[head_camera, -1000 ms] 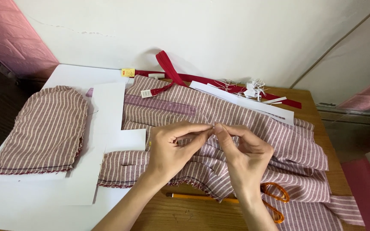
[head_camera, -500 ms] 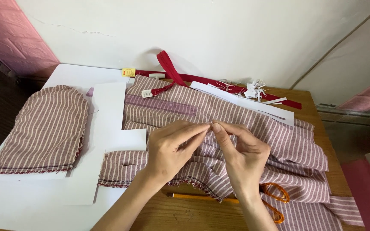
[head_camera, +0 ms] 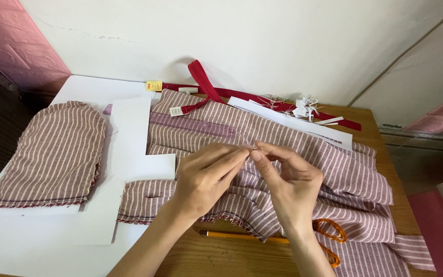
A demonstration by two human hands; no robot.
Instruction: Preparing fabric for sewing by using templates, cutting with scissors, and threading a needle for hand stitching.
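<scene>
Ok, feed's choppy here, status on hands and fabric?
Left hand and right hand pinch fingertips together over striped fabric; what they grip is too small to tell. Scissors and pencil lie near.

The big striped cloth (head_camera: 303, 169) is woven fabric, matt and soft, with many folds and frayed edges. The rounded piece (head_camera: 52, 154) at the left is the same matt cloth. Under it lie white paper sheets (head_camera: 129, 133), smooth and flat. The surface (head_camera: 221, 256) is wood with a light shine. The scissors (head_camera: 329, 233) have glossy orange plastic handles. The pencil (head_camera: 242, 236) looks painted and smooth. The red ribbon (head_camera: 206, 84) at the far side is smooth cloth.
</scene>
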